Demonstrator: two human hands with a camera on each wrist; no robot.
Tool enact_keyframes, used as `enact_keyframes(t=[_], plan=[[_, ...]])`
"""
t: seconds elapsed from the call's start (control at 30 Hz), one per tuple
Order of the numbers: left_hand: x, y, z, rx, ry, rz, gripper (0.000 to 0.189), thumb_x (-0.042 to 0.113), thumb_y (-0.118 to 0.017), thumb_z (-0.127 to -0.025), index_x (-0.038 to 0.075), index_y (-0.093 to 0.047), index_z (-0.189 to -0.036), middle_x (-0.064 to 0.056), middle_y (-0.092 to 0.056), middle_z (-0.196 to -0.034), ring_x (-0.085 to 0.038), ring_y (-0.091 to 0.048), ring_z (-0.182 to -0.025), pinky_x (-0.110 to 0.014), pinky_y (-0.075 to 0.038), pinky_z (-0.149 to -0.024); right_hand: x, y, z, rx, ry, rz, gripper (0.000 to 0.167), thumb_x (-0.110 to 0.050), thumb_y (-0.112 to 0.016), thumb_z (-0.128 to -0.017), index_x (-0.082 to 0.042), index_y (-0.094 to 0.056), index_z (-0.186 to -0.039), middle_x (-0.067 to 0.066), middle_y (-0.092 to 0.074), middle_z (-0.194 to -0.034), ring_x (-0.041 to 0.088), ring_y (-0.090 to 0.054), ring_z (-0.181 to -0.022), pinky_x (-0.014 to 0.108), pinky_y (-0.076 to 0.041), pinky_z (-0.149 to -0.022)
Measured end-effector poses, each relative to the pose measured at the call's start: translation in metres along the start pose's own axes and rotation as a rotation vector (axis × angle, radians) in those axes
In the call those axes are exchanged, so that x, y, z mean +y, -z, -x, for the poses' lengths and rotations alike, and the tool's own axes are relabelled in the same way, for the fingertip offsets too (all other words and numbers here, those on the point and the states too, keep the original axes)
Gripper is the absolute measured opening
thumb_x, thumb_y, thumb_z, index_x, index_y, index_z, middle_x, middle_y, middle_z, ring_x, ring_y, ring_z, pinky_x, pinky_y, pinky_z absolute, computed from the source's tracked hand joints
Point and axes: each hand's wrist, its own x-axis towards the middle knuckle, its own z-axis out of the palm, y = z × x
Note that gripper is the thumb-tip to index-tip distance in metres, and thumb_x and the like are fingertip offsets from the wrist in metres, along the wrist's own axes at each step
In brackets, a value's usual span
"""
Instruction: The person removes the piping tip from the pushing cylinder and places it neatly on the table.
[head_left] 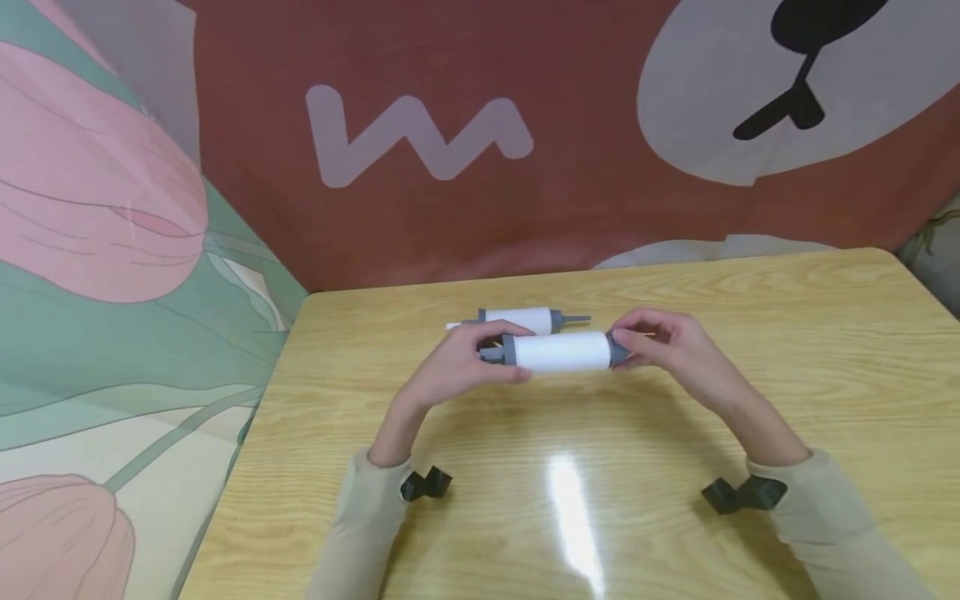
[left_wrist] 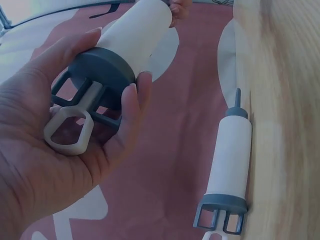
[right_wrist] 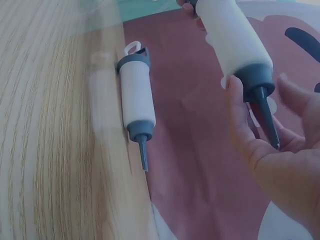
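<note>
Both hands hold a large syringe (head_left: 564,352) level above the table, its barrel white and its end caps dark grey. My left hand (head_left: 468,358) grips the plunger end, thumb and fingers around the grey collar (left_wrist: 102,75). A pale plunger ring (left_wrist: 67,130) lies against that palm. At the other end my right hand (head_left: 667,346) pinches the grey nozzle cap (right_wrist: 255,80) between thumb and fingers. The tapered nozzle (right_wrist: 266,117) points into the right palm. Just behind, a second syringe (head_left: 528,320) of the same kind lies on the table, nozzle to the right.
The wood-grain table (head_left: 637,517) reaches back to a red printed backdrop (head_left: 465,225). A flowered cloth (head_left: 112,350) hangs at the left. Each sleeve cuff carries a small black wrist camera, the left one (head_left: 426,483) and the right one (head_left: 742,494).
</note>
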Motion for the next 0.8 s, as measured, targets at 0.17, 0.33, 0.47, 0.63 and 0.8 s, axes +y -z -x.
enact_keyframes(t=[0.17,0.33,0.47,0.63,0.8], plan=[[0.003,0.000,0.002,0.000,-0.024,-0.029,0.039,0.021,-0.086,-0.083,0.016,-0.075,-0.121,-0.003,-0.069,-0.114,-0.023,-0.066,-0.094,-0.033,-0.057,-0.076,-0.003,0.000,0.001,0.022,-0.047,-0.017,0.026,-0.013,-0.072,-0.099,0.009,-0.068,-0.113,0.003,-0.073,-0.105,0.019,-0.073,-0.090,0.033,-0.061,-0.083],[0.002,0.002,0.002,0.003,-0.010,-0.002,0.039,0.019,-0.087,-0.081,0.016,-0.076,-0.118,-0.004,-0.070,-0.113,-0.024,-0.066,-0.096,-0.034,-0.057,-0.078,-0.010,-0.003,0.006,0.073,-0.044,0.068,0.028,-0.018,-0.078,-0.096,0.005,-0.073,-0.111,0.001,-0.076,-0.103,0.019,-0.074,-0.088,0.028,-0.060,-0.081],[0.001,0.004,0.001,-0.009,0.000,0.013,0.041,0.020,-0.087,-0.080,0.016,-0.076,-0.119,-0.005,-0.069,-0.115,-0.029,-0.063,-0.101,-0.036,-0.056,-0.079,-0.015,-0.004,0.009,0.106,-0.024,0.152,0.028,-0.022,-0.080,-0.094,0.001,-0.076,-0.110,0.002,-0.077,-0.101,0.018,-0.074,-0.087,0.026,-0.059,-0.079],[0.000,0.005,0.000,-0.016,0.008,0.015,0.042,0.021,-0.087,-0.079,0.017,-0.077,-0.119,-0.005,-0.068,-0.116,-0.033,-0.060,-0.105,-0.037,-0.055,-0.079,-0.017,-0.005,0.011,0.119,0.011,0.213,0.024,-0.020,-0.081,-0.093,-0.001,-0.077,-0.107,0.001,-0.076,-0.099,0.017,-0.073,-0.083,0.025,-0.059,-0.074],[-0.002,0.004,-0.001,0.009,-0.010,0.023,0.042,0.021,-0.087,-0.079,0.018,-0.077,-0.119,-0.003,-0.069,-0.115,-0.028,-0.061,-0.103,-0.036,-0.055,-0.079,-0.015,-0.003,0.009,0.109,0.003,0.131,0.025,-0.019,-0.079,-0.095,0.001,-0.075,-0.108,0.002,-0.076,-0.100,0.018,-0.073,-0.085,0.028,-0.060,-0.076]])
